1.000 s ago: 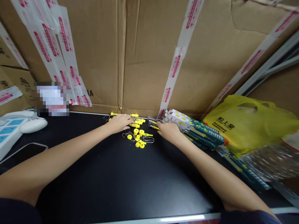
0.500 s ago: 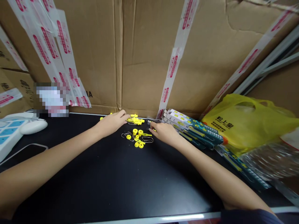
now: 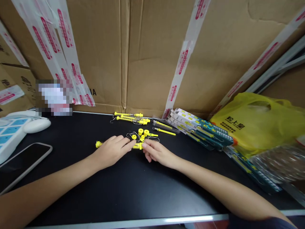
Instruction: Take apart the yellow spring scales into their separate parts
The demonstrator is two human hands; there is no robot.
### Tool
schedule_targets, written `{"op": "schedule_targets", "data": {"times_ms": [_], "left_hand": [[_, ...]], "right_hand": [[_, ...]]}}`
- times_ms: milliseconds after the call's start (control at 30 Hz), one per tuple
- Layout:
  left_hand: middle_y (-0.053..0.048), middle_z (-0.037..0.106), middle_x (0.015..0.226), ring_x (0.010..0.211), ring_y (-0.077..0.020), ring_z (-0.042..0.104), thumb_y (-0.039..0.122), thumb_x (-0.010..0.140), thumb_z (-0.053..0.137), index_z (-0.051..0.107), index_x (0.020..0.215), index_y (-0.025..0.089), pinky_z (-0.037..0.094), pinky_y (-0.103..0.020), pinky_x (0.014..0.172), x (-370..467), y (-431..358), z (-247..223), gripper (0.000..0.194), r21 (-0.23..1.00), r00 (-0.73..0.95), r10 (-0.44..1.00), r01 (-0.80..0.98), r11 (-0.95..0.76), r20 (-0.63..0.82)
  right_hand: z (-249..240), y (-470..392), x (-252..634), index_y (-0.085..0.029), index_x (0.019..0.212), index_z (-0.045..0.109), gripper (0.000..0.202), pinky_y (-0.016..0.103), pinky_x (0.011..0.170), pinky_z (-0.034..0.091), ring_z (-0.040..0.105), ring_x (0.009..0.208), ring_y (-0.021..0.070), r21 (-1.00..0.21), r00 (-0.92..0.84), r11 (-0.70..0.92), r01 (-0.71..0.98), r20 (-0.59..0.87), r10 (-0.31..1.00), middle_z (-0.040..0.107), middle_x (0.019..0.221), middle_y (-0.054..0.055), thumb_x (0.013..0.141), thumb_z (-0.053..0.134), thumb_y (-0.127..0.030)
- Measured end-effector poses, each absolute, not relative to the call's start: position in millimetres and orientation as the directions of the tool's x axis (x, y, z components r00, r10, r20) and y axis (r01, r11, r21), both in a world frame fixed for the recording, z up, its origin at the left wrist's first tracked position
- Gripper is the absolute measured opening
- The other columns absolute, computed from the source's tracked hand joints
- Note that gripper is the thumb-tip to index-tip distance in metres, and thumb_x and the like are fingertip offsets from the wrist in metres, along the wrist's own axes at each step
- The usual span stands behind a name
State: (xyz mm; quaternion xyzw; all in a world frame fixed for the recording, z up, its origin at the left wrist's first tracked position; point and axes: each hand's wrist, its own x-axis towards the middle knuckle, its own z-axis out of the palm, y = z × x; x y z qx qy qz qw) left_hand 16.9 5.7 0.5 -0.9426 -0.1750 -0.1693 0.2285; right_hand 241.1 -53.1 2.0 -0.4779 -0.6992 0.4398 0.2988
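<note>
A spring scale [image 3: 137, 146] with yellow ends lies level across the near side of the loose parts. My left hand [image 3: 114, 149] is closed over its middle and hides most of the tube. At its right end, my right hand [image 3: 157, 152] pinches the yellow cap between thumb and fingers. Just behind are loose yellow caps [image 3: 146, 133], rings and wire hooks [image 3: 153, 138]. Farther back rest several spring scales [image 3: 131, 119] in a small pile. To the right of that pile lie two thin yellow rods [image 3: 164, 131] with metal ends.
Printed boxes [image 3: 200, 127] are stacked at the right, beside a yellow plastic bag [image 3: 259, 124] and clear plastic wrap [image 3: 274, 163]. On the left are a phone [image 3: 26, 162], a power strip [image 3: 16, 127] and a white mouse [image 3: 37, 126]. Large cardboard boxes [image 3: 150, 63] wall the back.
Both hands have come nearer and closer together. My left hand has brought a spring scale forward from the pile, and my right hand has left the thin rods and gripped its end.
</note>
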Motion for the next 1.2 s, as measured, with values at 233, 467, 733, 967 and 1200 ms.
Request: {"op": "schedule_targets", "data": {"times_ms": [233,467,733,967,1200], "left_hand": [[-0.001,0.056,0.081,0.066,-0.0118,0.055,0.027,0.095,0.039,0.043,0.128,0.019,0.037,-0.022,0.055,16.7,0.2,-1.8,0.034,-0.394,0.891,0.232,0.389,-0.833,0.389],[0.002,0.053,0.078,0.061,-0.0104,0.056,0.030,0.096,0.037,0.034,0.136,0.027,0.036,-0.022,0.047,13.2,1.5,-5.1,0.040,-0.411,0.896,0.246,0.395,-0.821,0.369],[0.002,0.054,0.078,0.056,-0.0098,0.057,0.032,0.096,0.036,0.038,0.133,0.030,0.036,-0.019,0.044,14.5,0.0,-4.5,0.037,-0.365,0.893,0.288,0.411,-0.836,0.346],[0.002,0.054,0.077,0.057,-0.0095,0.058,0.032,0.096,0.035,0.037,0.134,0.030,0.036,-0.019,0.045,14.6,0.6,-2.6,0.038,-0.348,0.898,0.305,0.410,-0.843,0.318],[0.003,0.053,0.075,0.057,-0.0092,0.056,0.029,0.096,0.036,0.035,0.136,0.030,0.036,-0.019,0.046,13.6,1.2,-3.9,0.040,-0.386,0.904,0.246,0.379,-0.841,0.351]], "right_hand": [[-3.8,-51.8,238.8,-0.017,0.076,0.044,0.038,0.019,0.047,0.031,0.035,0.044,0.0058,-0.932,-0.414,0.139,0.333,-0.012,0.910,0.050,0.053,-0.005,0.094,0.034,-0.050],[-5.7,-52.7,238.8,-0.017,0.075,0.044,0.038,0.020,0.051,0.033,0.039,0.049,0.0070,-0.928,-0.454,0.192,0.320,0.027,0.891,0.050,0.055,-0.004,0.094,0.035,-0.049],[-4.1,-51.6,239.7,-0.018,0.074,0.043,0.036,0.022,0.056,0.033,0.039,0.054,0.0080,-0.918,-0.460,0.250,0.307,0.087,0.884,0.050,0.058,-0.004,0.092,0.040,-0.048],[-5.4,-48.3,241.0,-0.017,0.078,0.043,0.034,0.019,0.050,0.030,0.039,0.052,0.0066,-0.958,-0.483,0.205,0.202,0.085,0.871,0.049,0.059,-0.005,0.086,0.051,-0.049],[-7.4,-47.8,242.9,-0.017,0.076,0.043,0.033,0.017,0.042,0.025,0.032,0.043,0.0042,-0.961,-0.477,0.171,0.219,0.047,0.878,0.051,0.057,-0.005,0.091,0.043,-0.046]]}}
